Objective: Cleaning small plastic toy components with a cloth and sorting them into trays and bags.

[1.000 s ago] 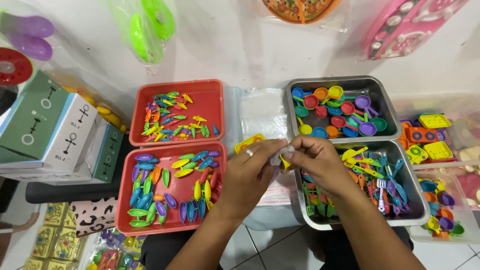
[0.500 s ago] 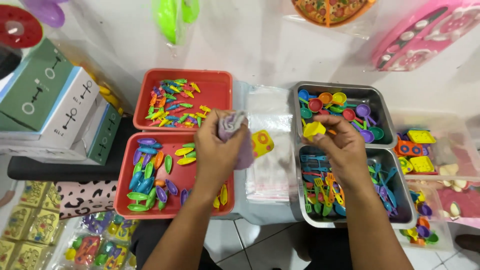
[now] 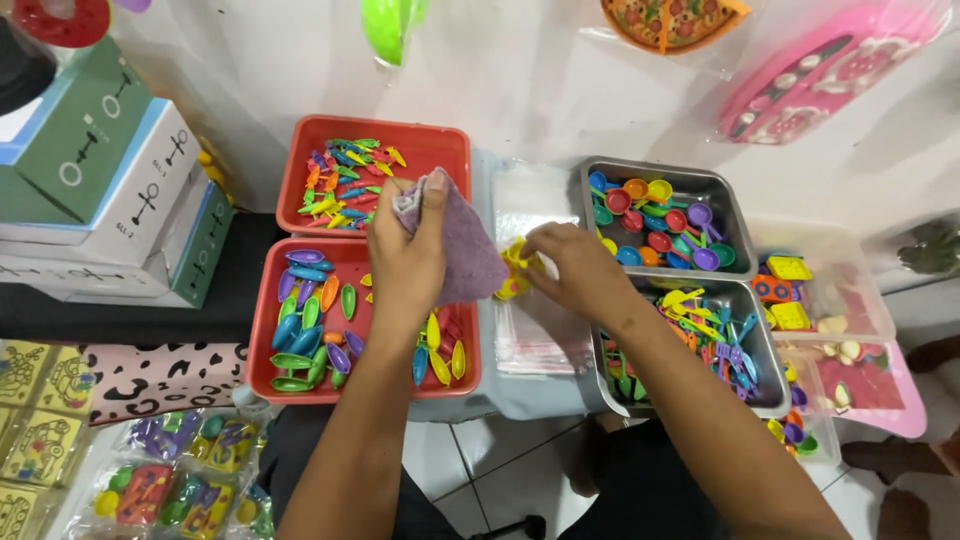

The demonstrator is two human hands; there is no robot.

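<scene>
At mid-frame the left hand pinches a purple pouch while the right hand closes on small yellow toy pieces just beside its mouth (not yet inside), with clear bags waiting below on the counter.

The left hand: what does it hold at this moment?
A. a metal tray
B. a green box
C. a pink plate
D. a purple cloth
D: the left hand grips a purple cloth above the red trays, while the right hand holds a small yellow toy beside it.
</scene>
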